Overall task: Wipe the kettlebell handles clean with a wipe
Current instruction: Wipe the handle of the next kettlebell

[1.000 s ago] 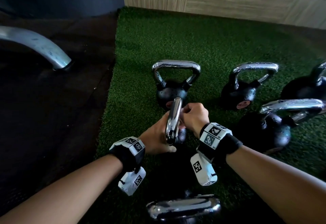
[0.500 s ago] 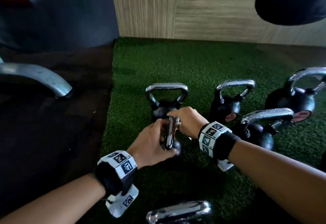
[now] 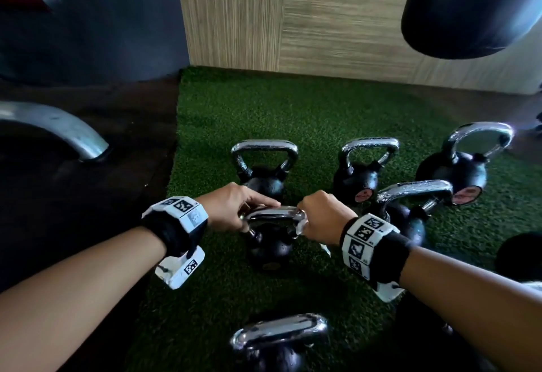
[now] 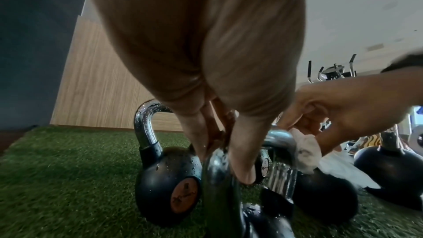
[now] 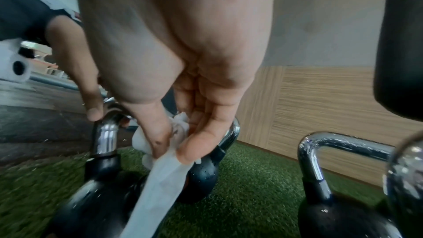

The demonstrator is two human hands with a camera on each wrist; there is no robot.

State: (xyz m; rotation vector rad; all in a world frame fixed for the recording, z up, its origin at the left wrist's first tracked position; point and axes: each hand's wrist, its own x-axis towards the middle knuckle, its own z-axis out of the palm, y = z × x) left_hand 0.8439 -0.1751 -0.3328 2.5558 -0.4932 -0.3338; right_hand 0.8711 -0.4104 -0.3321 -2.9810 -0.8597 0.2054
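A small black kettlebell [image 3: 271, 247] stands on the green turf between my hands, its chrome handle [image 3: 274, 214] lying crosswise. My left hand [image 3: 238, 210] grips the handle's left end, thumb pressed on the chrome [image 4: 217, 175]. My right hand [image 3: 318, 217] pinches a crumpled white wipe [image 3: 302, 225] against the handle's right end. In the right wrist view, thumb and fingers [image 5: 190, 144] squeeze the wipe [image 5: 160, 176], whose tail hangs down over the bell. The left wrist view shows the wipe [image 4: 306, 153] wrapped on the handle bend.
Several more black kettlebells with wet chrome handles stand close: behind [image 3: 264, 166], back right [image 3: 363, 172], far right [image 3: 460, 166], beside my right wrist [image 3: 410, 210], and in front [image 3: 278, 339]. A black punching bag [image 3: 469, 5] hangs top right. A curved metal leg [image 3: 58, 131] is left.
The kettlebell handle has turned from end-on to crosswise. My hands have moved apart to its two ends. The camera view has tilted up.
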